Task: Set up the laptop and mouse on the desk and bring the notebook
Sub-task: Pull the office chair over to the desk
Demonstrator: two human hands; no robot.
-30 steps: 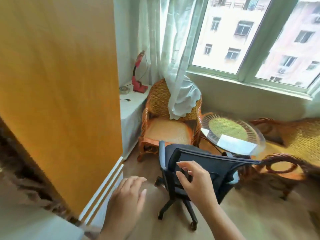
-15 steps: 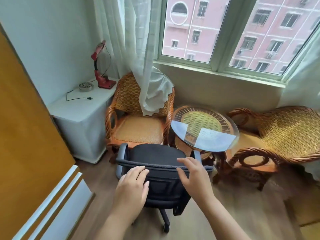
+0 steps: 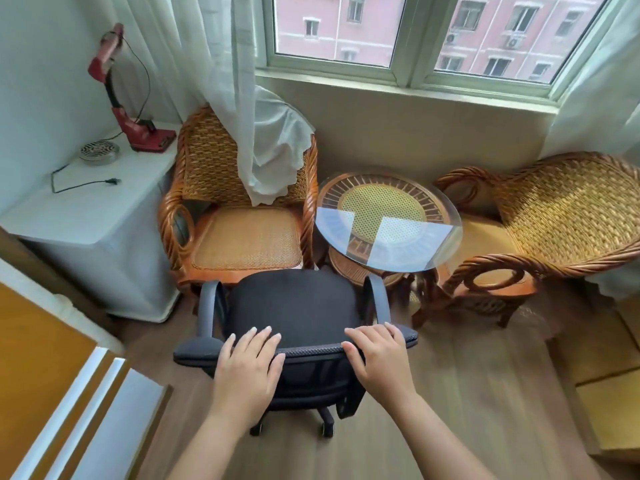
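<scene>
Black mesh and padding make up the office chair, which stands on the wood floor with its backrest toward the camera. Both hands lie on the top edge of that backrest: the left hand left of centre, fingers spread flat over the rim, and the right hand near the right end, fingers curled over the rim with the thumb on the near side. Whether either hand actually grips is hard to tell; they rest open on the rim. No laptop, mouse or notebook shows anywhere in view. Just beyond the seat stands a rattan chair with a white curtain draped over its back. Beside it is a round glass-topped table, then a second rattan chair at the right. At the left, a white worktop carries a red lamp, a round metal dish and a loose cable. A window runs above.
</scene>
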